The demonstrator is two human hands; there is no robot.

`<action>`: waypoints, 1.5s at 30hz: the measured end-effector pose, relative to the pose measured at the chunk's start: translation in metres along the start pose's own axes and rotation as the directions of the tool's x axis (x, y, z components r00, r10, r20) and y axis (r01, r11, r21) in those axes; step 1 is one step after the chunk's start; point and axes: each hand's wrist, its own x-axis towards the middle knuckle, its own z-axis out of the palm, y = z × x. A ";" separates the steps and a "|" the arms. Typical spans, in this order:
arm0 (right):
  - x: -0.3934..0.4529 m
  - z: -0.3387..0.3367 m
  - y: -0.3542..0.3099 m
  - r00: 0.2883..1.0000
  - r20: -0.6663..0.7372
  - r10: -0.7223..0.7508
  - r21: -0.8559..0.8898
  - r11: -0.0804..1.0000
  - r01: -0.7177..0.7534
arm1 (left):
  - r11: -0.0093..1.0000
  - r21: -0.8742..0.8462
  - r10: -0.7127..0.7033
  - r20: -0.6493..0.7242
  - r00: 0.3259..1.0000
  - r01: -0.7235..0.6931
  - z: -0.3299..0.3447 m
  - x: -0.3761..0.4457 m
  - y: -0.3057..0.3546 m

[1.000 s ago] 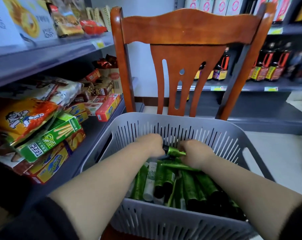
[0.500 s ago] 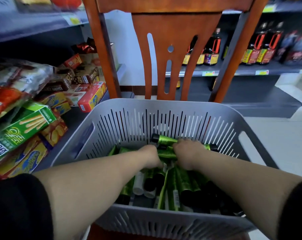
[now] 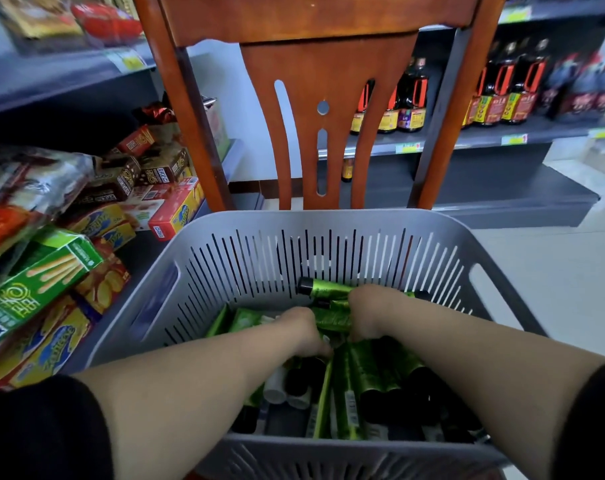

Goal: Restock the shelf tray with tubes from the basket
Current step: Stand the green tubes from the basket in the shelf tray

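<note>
A grey slotted basket (image 3: 224, 271) sits on a wooden chair and holds several green tubes (image 3: 366, 375) with black or white caps. Both my hands are down inside it. My right hand (image 3: 373, 311) grips a bundle of green tubes (image 3: 328, 292), whose black caps stick out to the left above my knuckles. My left hand (image 3: 302, 330) reaches into the pile just left of that bundle, fingers curled down among the tubes; what they hold is hidden. No shelf tray is in view.
The chair's brown wooden back (image 3: 325, 116) rises right behind the basket. At the left, grey shelves carry snack boxes, a green biscuit-stick box (image 3: 41, 282) nearest. Dark sauce bottles (image 3: 501, 98) line a shelf at the back right. Pale floor lies to the right.
The view has tilted down and drawn closer to the basket. My right hand has gathered more green tubes into its grip, and my left hand has sunk deeper into the pile.
</note>
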 end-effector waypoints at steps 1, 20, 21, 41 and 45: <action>-0.001 -0.001 0.000 1.000 0.005 -0.008 0.014 1.000 0.008 | 1.000 -0.022 -0.015 0.009 1.000 0.015 -0.001 0.000 0.000; -0.034 -0.023 0.001 0.999 0.045 -0.019 0.482 0.876 -0.005 | 0.978 -0.184 -0.076 0.108 0.991 0.096 -0.038 -0.054 -0.002; -0.038 -0.026 0.001 0.999 0.034 -0.005 0.600 0.800 -0.017 | 0.948 -0.302 -0.068 0.123 0.990 0.103 -0.042 -0.061 -0.004; -0.194 -0.100 -0.130 0.689 -0.690 -0.221 0.722 -0.159 0.673 | -0.106 -0.786 -0.166 -0.590 0.790 -0.609 -0.096 -0.300 -0.078; -0.241 -0.109 -0.172 0.574 -0.771 -0.277 0.633 -0.232 0.738 | 0.074 -0.661 -0.294 -0.730 0.617 -0.746 -0.090 -0.351 -0.089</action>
